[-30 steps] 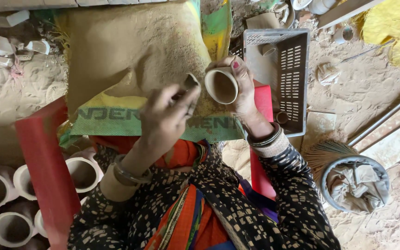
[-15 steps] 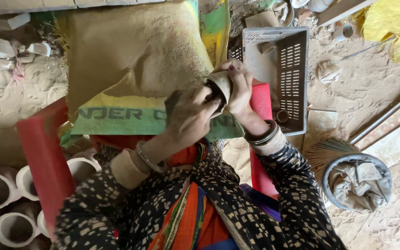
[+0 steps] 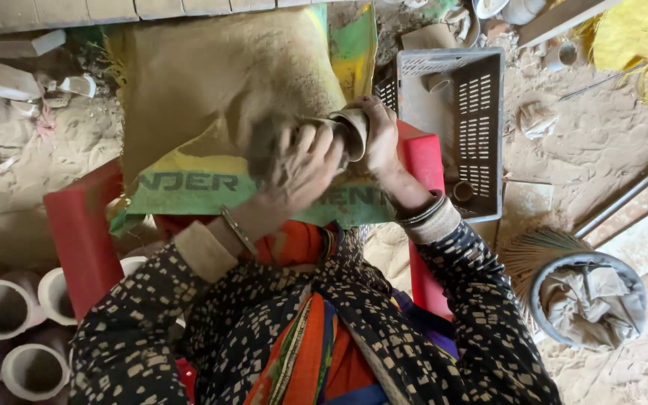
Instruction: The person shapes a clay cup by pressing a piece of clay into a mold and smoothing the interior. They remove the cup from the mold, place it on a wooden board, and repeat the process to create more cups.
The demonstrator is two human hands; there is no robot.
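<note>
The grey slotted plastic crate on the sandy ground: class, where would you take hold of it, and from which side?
Judging by its shape, grip the grey slotted plastic crate by its top rim on the two long sides, coming from above. It sits open side up, and its walls are slotted, so fingers could hook the rim. A few small clay cups lie inside, so keep it level.

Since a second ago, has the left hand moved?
Yes. The left hand moved right toward the grey crate, now covering the clay cup.
</note>
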